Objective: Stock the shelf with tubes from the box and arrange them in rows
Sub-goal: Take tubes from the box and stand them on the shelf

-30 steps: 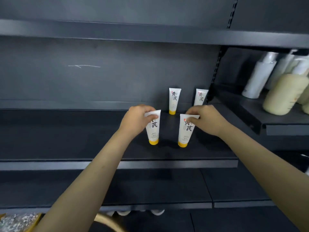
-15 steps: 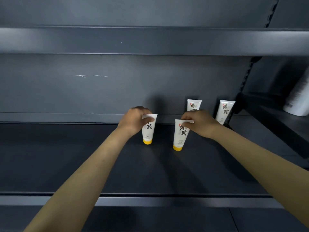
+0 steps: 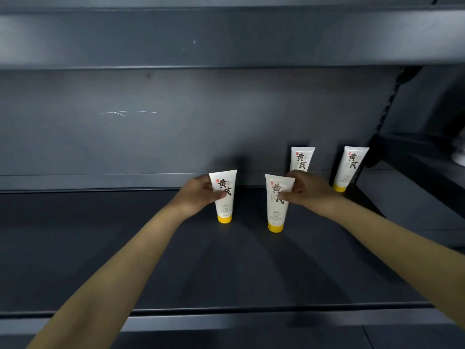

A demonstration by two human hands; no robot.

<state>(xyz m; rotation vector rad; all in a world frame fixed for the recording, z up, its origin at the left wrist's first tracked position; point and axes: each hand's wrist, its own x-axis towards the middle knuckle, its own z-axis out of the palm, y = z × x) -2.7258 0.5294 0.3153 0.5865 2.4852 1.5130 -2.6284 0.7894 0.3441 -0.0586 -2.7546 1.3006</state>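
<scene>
Four white tubes with yellow caps stand cap-down on the dark shelf [image 3: 125, 248]. My left hand [image 3: 196, 196] grips the upper part of the front left tube [image 3: 224, 197], which stands upright. My right hand [image 3: 305, 192] pinches the top of the front right tube [image 3: 276, 205], which leans slightly. Behind them, against the back wall, stand a third tube [image 3: 302, 158], partly hidden by my right hand, and a fourth tube [image 3: 350, 168] near the right upright. The box is out of view.
The shelf above [image 3: 226, 39] overhangs the work area. A slotted upright [image 3: 387, 109] bounds the bay on the right, with a neighbouring shelf [image 3: 415, 197] beyond it. The back panel carries a white scratch [image 3: 130, 112]. The shelf's front lip [image 3: 226, 321] runs along the bottom.
Both hands have carried their tubes deeper onto the shelf toward the back row. The view has moved closer and shifted left, so the bottles on the right shelf have left the frame.
</scene>
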